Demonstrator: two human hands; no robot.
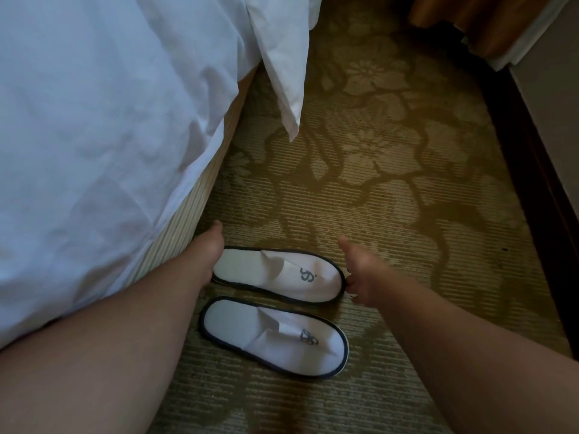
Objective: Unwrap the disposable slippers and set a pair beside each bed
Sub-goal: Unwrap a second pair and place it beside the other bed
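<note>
Two white disposable slippers with dark trim and a dark logo lie side by side on the carpet beside the bed (94, 136). The far slipper (279, 274) has my left hand (210, 255) at its heel end and my right hand (366, 277) pinching its toe end. The near slipper (275, 336) lies flat, touched by neither hand. Both slippers point to the right, parallel to each other. No wrapper is in view.
The bed's white duvet hangs over a striped base (188, 220) at the left, with a sheet corner (288, 98) dangling. Patterned olive carpet (391, 183) covers the floor. A dark skirting board and wall (532, 170) run along the right; a curtain hem (488, 29) shows at top right.
</note>
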